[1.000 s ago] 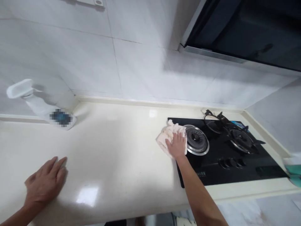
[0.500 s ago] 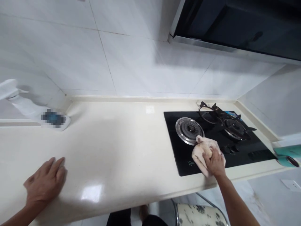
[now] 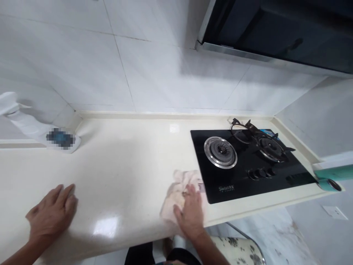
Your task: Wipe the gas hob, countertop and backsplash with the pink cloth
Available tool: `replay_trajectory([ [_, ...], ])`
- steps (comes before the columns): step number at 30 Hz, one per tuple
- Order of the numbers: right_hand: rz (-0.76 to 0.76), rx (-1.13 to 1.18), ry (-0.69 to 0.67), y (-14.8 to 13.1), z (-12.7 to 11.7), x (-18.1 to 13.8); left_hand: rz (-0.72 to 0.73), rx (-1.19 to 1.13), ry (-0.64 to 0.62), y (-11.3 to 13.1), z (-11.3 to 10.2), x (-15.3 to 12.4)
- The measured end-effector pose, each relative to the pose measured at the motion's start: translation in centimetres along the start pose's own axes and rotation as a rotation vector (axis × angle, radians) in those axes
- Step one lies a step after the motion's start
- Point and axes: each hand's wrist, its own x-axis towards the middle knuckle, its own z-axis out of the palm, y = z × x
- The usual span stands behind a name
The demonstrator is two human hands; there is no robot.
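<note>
Under my right hand [image 3: 191,213] is a crumpled pinkish-white cloth [image 3: 172,206], pressed against the cream countertop [image 3: 132,165] just left of the stove's front corner. The hand and cloth look slightly blurred. My left hand [image 3: 53,211] lies on the counter at the far left with its fingers stretched out, holding nothing. The black glass gas stove [image 3: 212,186] shows a bare round left burner [image 3: 220,152]. Its right burner [image 3: 271,147] carries a dark pan support, and another pan support [image 3: 239,132] leans behind it.
A white spray bottle [image 3: 35,129] lies tilted at the left by the wall. Above the stove hangs a dark range hood [image 3: 275,36]. Green rolls [image 3: 333,173] sit at the right end. A patterned stool [image 3: 239,248] stands below the counter.
My right hand has slid the cloth left, off the stove glass and onto the counter, uncovering the knobs and the front of the stove. My left hand stays in place.
</note>
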Motion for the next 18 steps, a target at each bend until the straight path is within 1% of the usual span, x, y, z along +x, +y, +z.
replay_trajectory([
  [2, -0.095, 0.143, -0.069, -3.5, 1.1, -0.5, 0.008, 0.004, 0.012, -0.3, 0.3, 0.1],
  [4, -0.191, 0.279, -0.134, -5.2, 2.1, -0.8, 0.021, 0.012, 0.023, -0.7, 0.7, 0.1],
  [5, -0.236, 0.329, -0.162, -5.2, 2.4, -0.9, 0.025, 0.016, 0.027, -0.8, 0.8, 0.1],
  [7, -0.285, 0.38, -0.182, -4.0, 2.3, -1.1, 0.027, 0.02, 0.032, -0.9, 0.8, 0.1],
  [9, -0.255, 0.356, -0.142, -1.3, 1.4, -1.4, 0.019, 0.019, 0.034, -0.6, 0.5, -0.1],
  [12, -0.178, 0.238, -0.011, 4.3, -1.3, -2.3, 0.002, 0.012, 0.02, 0.1, -0.2, -0.2],
  [13, -0.19, 0.198, 0.026, 6.3, -2.3, -2.8, -0.006, 0.008, 0.014, 0.3, -0.4, -0.3],
  [14, -0.25, 0.179, 0.055, 8.4, -3.2, -3.3, -0.008, 0.005, 0.011, 0.5, -0.6, -0.4],
  [15, -0.327, 0.164, 0.047, 10.5, -4.1, -3.9, -0.009, 0.002, 0.01, 0.6, -0.7, -0.4],
  [16, -0.361, 0.142, 0.037, 12.7, -4.9, -4.5, -0.009, -0.001, 0.011, 0.8, -0.8, -0.5],
  [17, -0.346, 0.113, 0.048, 15.0, -5.7, -5.1, -0.012, -0.003, 0.011, 0.8, -0.9, -0.6],
  [18, -0.276, 0.073, 0.072, 17.5, -6.6, -5.5, -0.016, -0.005, 0.008, 0.9, -0.9, -0.6],
])
